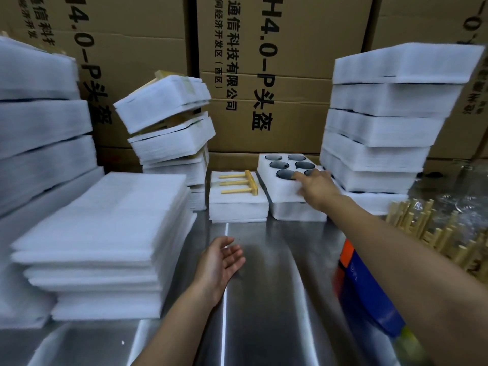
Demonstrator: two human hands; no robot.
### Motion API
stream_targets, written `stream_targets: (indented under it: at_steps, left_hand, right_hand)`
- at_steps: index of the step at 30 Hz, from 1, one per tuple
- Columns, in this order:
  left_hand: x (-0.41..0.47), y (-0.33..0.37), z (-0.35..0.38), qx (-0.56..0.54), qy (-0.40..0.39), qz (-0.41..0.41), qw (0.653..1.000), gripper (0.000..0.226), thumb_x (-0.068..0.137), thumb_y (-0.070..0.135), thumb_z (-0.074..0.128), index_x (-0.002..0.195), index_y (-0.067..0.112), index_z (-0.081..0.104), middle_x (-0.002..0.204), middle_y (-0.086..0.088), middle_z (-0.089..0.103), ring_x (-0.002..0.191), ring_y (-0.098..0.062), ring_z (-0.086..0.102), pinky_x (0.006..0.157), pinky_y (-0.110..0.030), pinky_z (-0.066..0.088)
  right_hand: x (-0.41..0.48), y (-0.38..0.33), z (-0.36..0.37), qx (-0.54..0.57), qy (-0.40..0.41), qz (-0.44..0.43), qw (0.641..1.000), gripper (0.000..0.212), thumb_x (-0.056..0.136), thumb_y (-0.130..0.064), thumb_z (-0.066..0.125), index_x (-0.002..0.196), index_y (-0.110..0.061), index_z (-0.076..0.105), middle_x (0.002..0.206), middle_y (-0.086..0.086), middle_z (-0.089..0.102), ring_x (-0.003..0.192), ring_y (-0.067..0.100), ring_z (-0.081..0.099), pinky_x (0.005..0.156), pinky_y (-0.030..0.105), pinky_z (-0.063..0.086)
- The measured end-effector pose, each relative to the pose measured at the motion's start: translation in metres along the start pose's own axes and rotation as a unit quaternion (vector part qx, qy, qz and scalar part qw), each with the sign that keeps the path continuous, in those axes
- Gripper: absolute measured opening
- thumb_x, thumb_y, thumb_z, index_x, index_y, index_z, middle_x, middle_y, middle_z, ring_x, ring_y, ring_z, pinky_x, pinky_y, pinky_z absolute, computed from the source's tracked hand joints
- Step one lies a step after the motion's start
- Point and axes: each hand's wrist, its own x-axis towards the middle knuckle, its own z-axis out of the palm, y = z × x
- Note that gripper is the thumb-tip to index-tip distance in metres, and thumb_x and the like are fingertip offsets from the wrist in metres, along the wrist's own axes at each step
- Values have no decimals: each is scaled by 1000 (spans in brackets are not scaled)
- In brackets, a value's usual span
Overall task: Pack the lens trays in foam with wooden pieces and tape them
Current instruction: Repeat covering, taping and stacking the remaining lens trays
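White foam lens tray (280, 180) with six round wells in two rows, each holding a dark lens; the tray sat at the back of the stainless-steel worktop (264, 299), on top of a further white foam block (298, 211). The right hand (317, 187) lay on the tray's near right corner, index finger straight and covering part of the two nearest wells; whether the thumb pinched the edge could not be told. The left hand (224, 262) hovered over the worktop, palm up, fingers relaxed, holding nothing.

Just left of the tray, a pale three-pronged wooden piece (241, 183) lay on a small stack of white foam sheets (237, 207). A broad pile of loose white foam sheets (105, 233) stood at the left, leaning foam-wrapped packs (169, 122) behind it, and a tall column of foam-wrapped packs (383, 128) at the right.

The brown cardboard cartons (303, 101) behind carried black print reading "H4.0-P头盔" and "科技有限公司".

A heap of wooden pieces (435, 228) at the right edge was blurred and cut off. A blue and orange object (364, 286) was half hidden by the right forearm and could not be identified.
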Motion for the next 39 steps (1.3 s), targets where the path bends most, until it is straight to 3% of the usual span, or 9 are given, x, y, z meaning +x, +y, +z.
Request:
stream_targets:
  at_steps: [5, 12, 17, 23, 26, 29, 32, 34, 39]
  left_hand:
    - [-5, 2, 2, -1, -5, -2, 1000, 17, 95, 17, 44, 89, 6, 56, 81, -12, 56, 75, -20, 56, 67, -29, 49]
    - [-9, 5, 4, -18, -10, 0, 1000, 20, 96, 25, 43, 91, 8, 54, 86, -13, 57, 78, -20, 57, 69, -28, 49]
    - [-9, 8, 3, -37, 14, 88, 995, 26, 97, 31, 42, 116, 15, 47, 109, -11, 57, 92, -18, 59, 77, -28, 49]
    - [-8, 6, 3, 56, 25, 131, 990, 20, 98, 30, 40, 115, 22, 47, 122, -6, 54, 114, -18, 53, 96, -30, 40]
    - [-10, 3, 5, 103, 30, 141, 984, 19, 95, 22, 47, 112, 16, 53, 113, -7, 61, 104, -16, 59, 84, -25, 47]
    - [-12, 0, 5, 150, 38, 143, 978, 22, 91, 17, 55, 113, 16, 57, 110, -5, 63, 100, -16, 59, 85, -28, 47]
    - [-12, -1, 6, 192, 50, 139, 970, 28, 89, 11, 58, 117, 14, 58, 113, -7, 64, 104, -20, 60, 98, -36, 46]
    - [-12, 0, 6, 202, 52, 133, 969, 32, 88, 8, 57, 120, 11, 58, 117, -11, 64, 109, -25, 60, 102, -42, 43]
    - [-14, 0, 7, 205, 52, 132, 968, 33, 88, 6, 56, 121, 9, 57, 117, -12, 63, 110, -25, 60, 102, -42, 44]
  right_hand:
    - [-37, -14, -40, 6, 87, -15, 996, 52, 92, -15, 47, 141, -30, 39, 112, 20, 53, 109, 34, 48, 90, 35, 34]
    - [-143, -55, -78, 13, 108, -57, 993, 53, 88, -17, 49, 138, -32, 42, 108, 14, 51, 103, 33, 48, 89, 38, 31]
    - [-214, -85, -76, 34, 102, -50, 993, 46, 60, -7, 77, 103, -22, 71, 81, 17, 60, 73, 40, 58, 74, 41, 50]
    - [-247, -105, -49, 43, 58, -65, 995, 43, 42, -16, 87, 80, -28, 71, 61, 6, 55, 57, 29, 59, 71, 38, 56]
    - [-249, -109, -41, 62, 35, -67, 995, 46, 37, -17, 88, 78, -30, 72, 59, 6, 54, 52, 25, 56, 57, 30, 53]
    - [-249, -100, -42, 81, 37, -88, 992, 50, 42, -34, 86, 91, -37, 74, 63, 3, 58, 57, 22, 59, 60, 31, 56]
    - [-242, -93, -55, 119, 4, -80, 990, 50, 73, -66, 53, 118, -47, 61, 94, -2, 58, 89, 21, 58, 88, 36, 48]
    - [-231, -90, -59, 132, -32, -34, 990, 59, 84, -75, 27, 136, -51, 39, 119, -4, 45, 116, 18, 40, 103, 30, 26]
    - [-179, -87, -40, 193, -117, -30, 974, 57, 95, -60, 18, 149, -44, 8, 160, -7, -8, 145, 15, -16, 113, 38, -16]
